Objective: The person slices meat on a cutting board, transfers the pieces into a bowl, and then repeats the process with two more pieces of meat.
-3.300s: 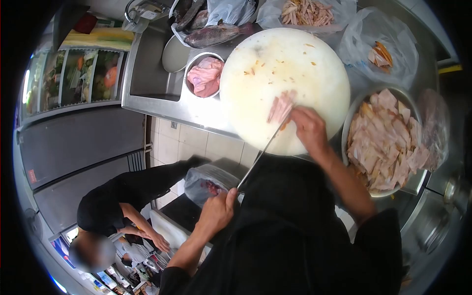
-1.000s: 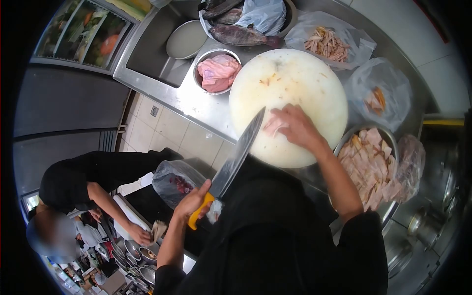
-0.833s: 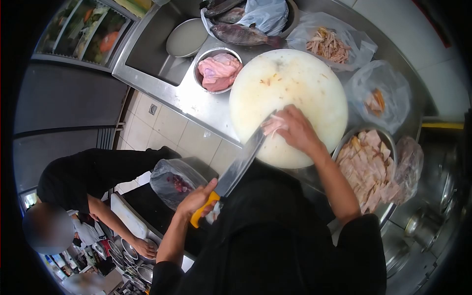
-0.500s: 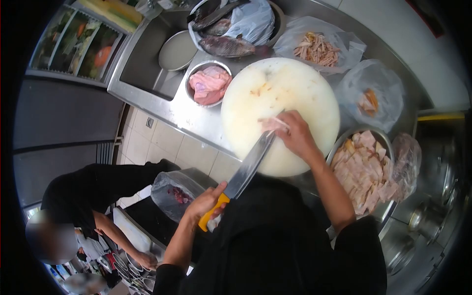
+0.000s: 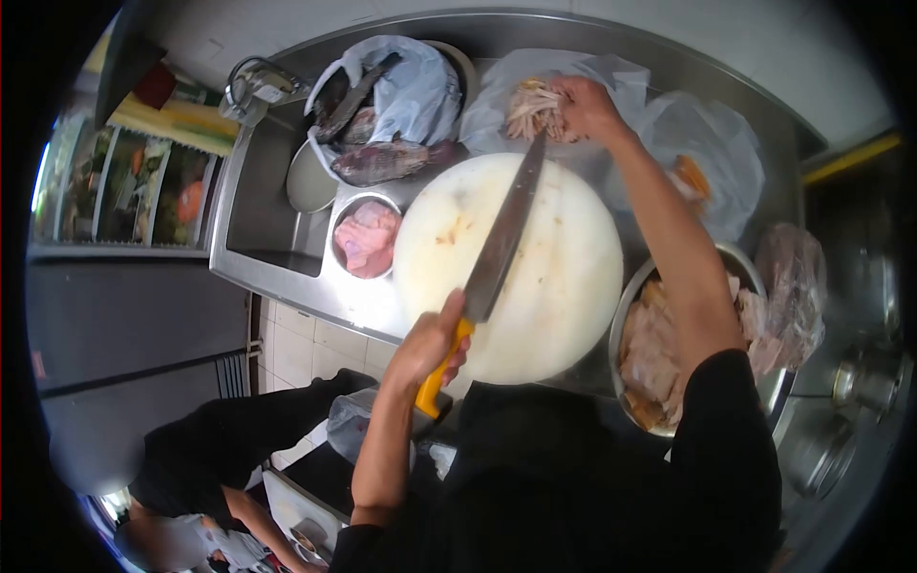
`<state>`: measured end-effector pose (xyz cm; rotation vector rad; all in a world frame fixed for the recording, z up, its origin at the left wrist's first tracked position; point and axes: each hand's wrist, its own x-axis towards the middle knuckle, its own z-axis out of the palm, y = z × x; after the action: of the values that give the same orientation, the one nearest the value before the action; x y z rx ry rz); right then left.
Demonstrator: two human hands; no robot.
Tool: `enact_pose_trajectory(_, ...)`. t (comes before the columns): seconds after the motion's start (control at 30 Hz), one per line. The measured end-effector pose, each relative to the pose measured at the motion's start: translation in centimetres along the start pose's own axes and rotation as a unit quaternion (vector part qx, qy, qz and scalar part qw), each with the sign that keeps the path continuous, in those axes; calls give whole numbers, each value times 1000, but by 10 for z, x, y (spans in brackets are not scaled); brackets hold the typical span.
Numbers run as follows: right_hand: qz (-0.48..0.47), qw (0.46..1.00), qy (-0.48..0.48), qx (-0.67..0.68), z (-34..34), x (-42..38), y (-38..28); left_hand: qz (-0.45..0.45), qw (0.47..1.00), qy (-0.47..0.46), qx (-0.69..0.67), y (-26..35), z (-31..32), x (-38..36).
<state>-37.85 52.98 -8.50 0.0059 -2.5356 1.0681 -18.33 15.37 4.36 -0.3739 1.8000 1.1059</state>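
Observation:
My left hand [image 5: 435,346] grips the yellow handle of a large knife [image 5: 501,239]; its blade reaches across the round white cutting board [image 5: 554,277] towards the far side. My right hand [image 5: 583,105] is stretched out past the board and is closed on sliced meat strips [image 5: 530,110] at the mouth of a clear plastic bag [image 5: 554,81]. The blade tip lies right beside those strips. The board itself is almost bare, with a few small scraps.
A metal bowl of flat meat slices [image 5: 659,353] sits right of the board, a small bowl of pink raw meat [image 5: 363,239] to its left, and whole fish [image 5: 382,162] in a bag behind. A sink [image 5: 258,210] is at far left. Another person [image 5: 220,458] crouches below.
My right hand has left the board and carried the cut strips forward to the plastic bag. The knife has swung up across the board with it. The view has tilted.

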Motion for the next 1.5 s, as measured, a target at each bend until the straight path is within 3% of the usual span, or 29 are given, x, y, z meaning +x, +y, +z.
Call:
enact_pose_trajectory(0.17,24,999,-48,-11,-90,-31,-15,-3,999,54,3,-51,1,-19)
enact_pose_trajectory(0.27,23,995,-82,-41,-165,-101,-29,-2,997,71,14,-82,-4,-31)
enact_pose_trajectory(0.4,171,956,-201,-126,-229,-195,-18,2,996,85,20,-109,-7,-36)
enact_pose_trajectory(0.47,294,931,-155,-151,-229,-232,-21,0,997,79,20,-113,-7,-35)
enact_pose_trajectory(0.57,323,856,-173,-365,-196,-265,-35,25,996,70,47,-105,-3,-31)
enact_pose_trajectory(0.67,332,846,-131,-397,-164,-283,-25,53,995,53,68,-95,-3,-29)
enact_pose_trajectory(0.77,331,878,-48,-343,-157,-286,-28,70,995,40,65,-94,-6,-32)
enact_pose_trajectory(0.87,377,892,-97,-229,-168,-289,-11,74,995,39,54,-101,-9,-33)
enact_pose_trajectory(0.97,448,876,-86,-157,-181,-277,-40,79,995,47,47,-111,-13,-37)
enact_pose_trajectory(1.07,416,907,-23,-64,-181,-302,4,70,995,65,27,-122,-18,-42)
enact_pose_trajectory(1.1,418,905,-54,-57,-184,-298,-8,65,995,70,22,-125,-19,-43)
enact_pose_trajectory(1.2,290,923,-130,-216,-176,-289,-26,58,995,79,8,-132,-21,-44)
enact_pose_trajectory(1.33,394,892,-142,-172,-169,-279,-11,72,995,72,3,-140,-20,-43)
enact_pose_trajectory(1.4,359,918,-90,-142,-180,-281,-7,77,994,75,-1,-143,-19,-46)
enact_pose_trajectory(1.47,248,954,5,-167,-191,-287,7,79,994,80,-4,-144,-17,-50)
enact_pose_trajectory(1.5,251,958,25,-136,-197,-280,-7,75,994,84,-7,-146,-16,-51)
